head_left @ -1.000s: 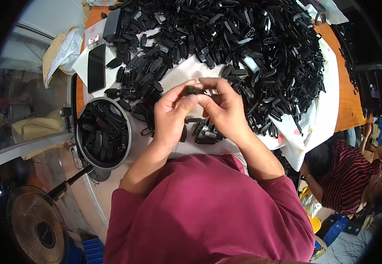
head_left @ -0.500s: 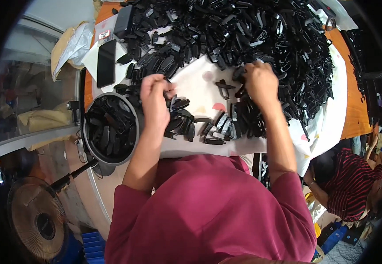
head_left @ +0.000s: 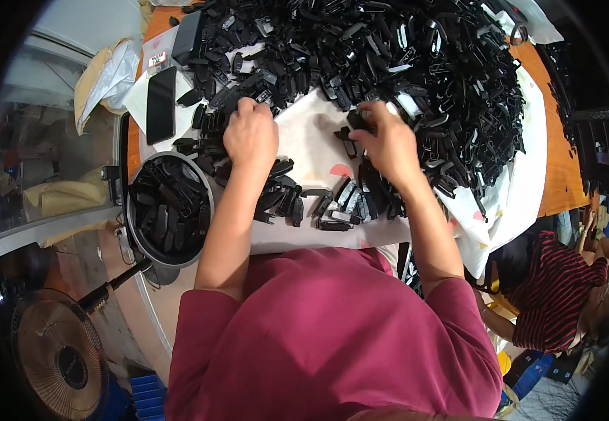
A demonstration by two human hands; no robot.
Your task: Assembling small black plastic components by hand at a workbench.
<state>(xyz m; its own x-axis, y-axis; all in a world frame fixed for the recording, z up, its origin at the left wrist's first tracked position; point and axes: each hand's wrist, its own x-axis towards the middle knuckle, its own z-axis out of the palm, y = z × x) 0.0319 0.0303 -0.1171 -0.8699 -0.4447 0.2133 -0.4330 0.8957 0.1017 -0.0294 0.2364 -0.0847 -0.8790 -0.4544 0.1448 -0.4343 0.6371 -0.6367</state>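
A pedestal fan (head_left: 62, 354) is standing at the lower left of the frame, below a glass window pane (head_left: 44, 151), while a crumpled paper bag (head_left: 97, 91) is leaning at the upper left. A dark round bucket (head_left: 211, 203) is holding black plastic parts left of centre, and a smartphone (head_left: 161, 105) is lying on white paper above it. A printed white tablecloth (head_left: 301, 133) is covering most of the wooden table (head_left: 564, 179), whose orange-brown edge is showing at the right. Across the upper middle and upper right, a heap of black plastic parts (head_left: 452, 84) is spreading over the cloth. At the lower right, another person (head_left: 550, 295) in a striped top is bending sideways.

The left hand (head_left: 252, 133) is curling downward at the heap's left portion — its fingertips are hidden, so I cannot tell whether it is pinching anything. The right hand (head_left: 388, 140) is holding thumb and index finger apart around a dark plastic piece (head_left: 357, 121); firm contact is unclear.

Half a second ago the right hand was farther right, over the heap; now it is hovering by the bare patch. The left hand is reaching higher — and both were meeting around one part a second ago.
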